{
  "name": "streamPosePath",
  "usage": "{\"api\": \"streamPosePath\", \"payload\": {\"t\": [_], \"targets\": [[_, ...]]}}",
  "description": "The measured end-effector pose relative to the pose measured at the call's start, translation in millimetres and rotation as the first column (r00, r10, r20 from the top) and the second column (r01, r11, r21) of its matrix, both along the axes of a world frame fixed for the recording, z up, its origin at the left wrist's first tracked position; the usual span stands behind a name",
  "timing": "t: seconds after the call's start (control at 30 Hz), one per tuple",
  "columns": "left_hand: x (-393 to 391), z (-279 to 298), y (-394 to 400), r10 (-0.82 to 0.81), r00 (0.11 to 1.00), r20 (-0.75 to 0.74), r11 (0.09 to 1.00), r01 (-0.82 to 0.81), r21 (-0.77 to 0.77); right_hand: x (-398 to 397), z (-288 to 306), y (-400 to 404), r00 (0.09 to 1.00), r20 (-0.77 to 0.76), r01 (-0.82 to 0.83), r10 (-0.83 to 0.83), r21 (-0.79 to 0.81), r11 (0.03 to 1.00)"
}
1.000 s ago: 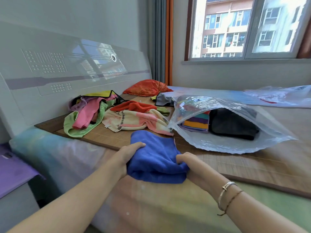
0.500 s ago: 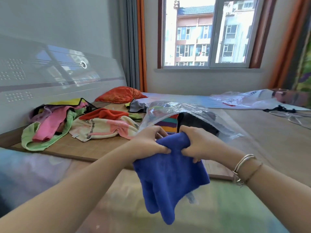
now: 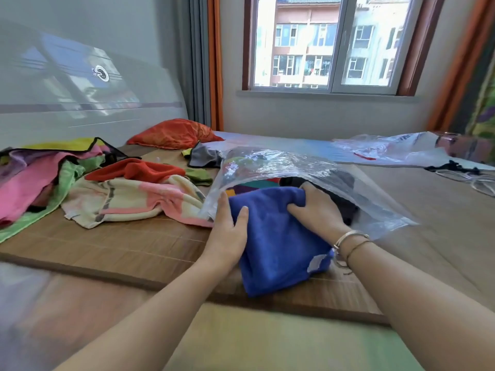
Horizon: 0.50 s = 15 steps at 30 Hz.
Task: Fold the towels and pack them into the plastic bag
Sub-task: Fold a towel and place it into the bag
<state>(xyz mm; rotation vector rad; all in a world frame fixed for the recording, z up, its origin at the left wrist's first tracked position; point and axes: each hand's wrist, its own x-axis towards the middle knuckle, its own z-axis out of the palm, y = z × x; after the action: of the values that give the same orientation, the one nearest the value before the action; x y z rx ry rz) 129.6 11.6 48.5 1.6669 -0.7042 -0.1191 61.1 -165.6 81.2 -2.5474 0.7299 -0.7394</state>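
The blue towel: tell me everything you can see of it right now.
The blue towel is plush, solid royal blue, folded into a thick bundle with a small pale tag near its right corner. It lies on the woven mat, its far end pushed into the mouth of the clear plastic bag, its near end outside. The left hand rests flat along its left side; the right hand grips its far right corner.

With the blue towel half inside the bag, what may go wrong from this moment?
1. The blue towel looks bunched under the right hand; its fold may come loose as it slides in.
2. The plastic bag is thin, and its mouth lies slack over the towel; it may collapse or catch.
3. The left hand only lies flat at the towel's edge, so the near end may drag on the mat.
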Motion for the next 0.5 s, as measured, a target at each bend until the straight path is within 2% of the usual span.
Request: {"api": "streamPosePath", "payload": {"t": [0.1,0.13,0.2,0.27,0.33,0.4,0.43,0.5], "targets": [[4.1,-4.8,2.2,-0.042,0.996,0.074,0.999,0.042,0.003,40.8,4.8,-7.6,0.997,0.012,0.078,-0.078,0.041,0.996],[1.6,-3.6,3.6,-0.063,0.994,0.085,0.998,0.063,0.000,54.8,4.8,-9.7,0.995,0.024,0.092,-0.094,0.092,0.991],[-0.6,-1.4,7.0,-0.087,0.990,0.107,0.996,0.086,0.008,80.8,2.0,-11.8,0.983,0.141,0.084,-0.120,0.239,0.967],[0.4,-1.6,13.0,-0.037,0.984,0.175,0.999,0.030,0.045,94.5,-3.9,-7.1,0.968,0.192,0.080,-0.160,0.369,0.926],[1.7,-4.1,22.3,0.087,0.968,0.237,0.995,-0.096,0.027,92.7,-15.7,4.8,0.968,0.207,0.047,-0.139,0.395,0.918],[4.2,-10.5,31.9,0.259,0.920,0.294,0.964,-0.265,-0.019,81.4,-31.0,18.3,0.964,0.265,-0.055,-0.035,0.323,0.945],[6.9,-14.0,35.6,0.340,0.874,0.346,0.936,-0.349,-0.036,74.4,-37.9,25.7,0.962,0.269,-0.105,0.039,0.235,0.966],[17.5,-20.5,39.3,0.428,0.807,0.408,0.888,-0.459,-0.025,61.1,-51.4,36.8,0.969,0.180,-0.167,0.168,-0.018,0.986]]}}
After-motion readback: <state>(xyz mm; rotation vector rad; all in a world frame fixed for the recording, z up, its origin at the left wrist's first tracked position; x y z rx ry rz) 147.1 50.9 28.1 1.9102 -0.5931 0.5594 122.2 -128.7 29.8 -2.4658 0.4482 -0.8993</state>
